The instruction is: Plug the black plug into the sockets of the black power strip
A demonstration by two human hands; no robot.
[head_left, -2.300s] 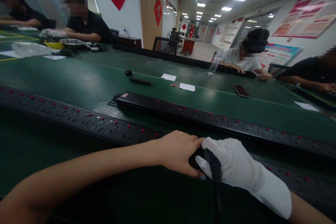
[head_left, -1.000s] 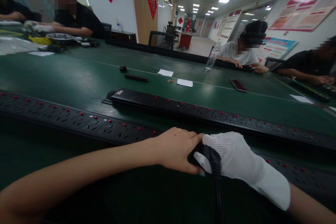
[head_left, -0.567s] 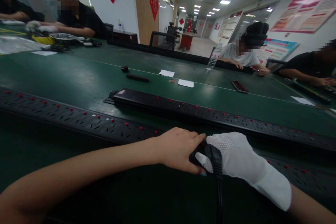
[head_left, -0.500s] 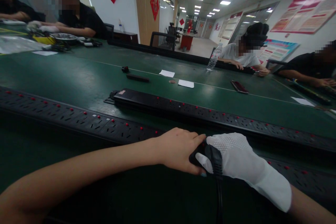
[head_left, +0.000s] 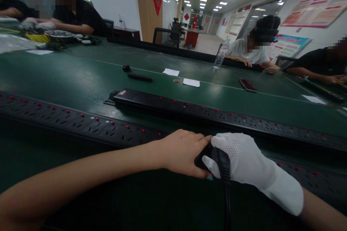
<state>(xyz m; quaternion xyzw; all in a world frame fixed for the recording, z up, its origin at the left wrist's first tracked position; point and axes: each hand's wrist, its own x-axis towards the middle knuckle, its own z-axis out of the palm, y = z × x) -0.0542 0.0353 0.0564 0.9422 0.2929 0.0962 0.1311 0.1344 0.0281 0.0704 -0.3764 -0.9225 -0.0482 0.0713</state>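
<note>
My bare left hand [head_left: 183,152] and my white-gloved right hand [head_left: 244,158] meet at the near power strip [head_left: 81,124], a long black strip with red switches. Both hands are closed around a black plug [head_left: 221,160]. Its thick black cable [head_left: 227,202] runs down toward me. The plug sits at the strip's surface, mostly hidden by my fingers. I cannot tell whether its pins are in a socket.
A second black power strip [head_left: 189,108] lies farther back on the green table [head_left: 67,75]. Beyond it lie paper slips [head_left: 191,82], a phone [head_left: 247,85] and a water bottle [head_left: 219,59]. Other people sit along the left and far right sides.
Both hands have stayed closed on the plug in the same spot. Only the camera view has shifted slightly.
</note>
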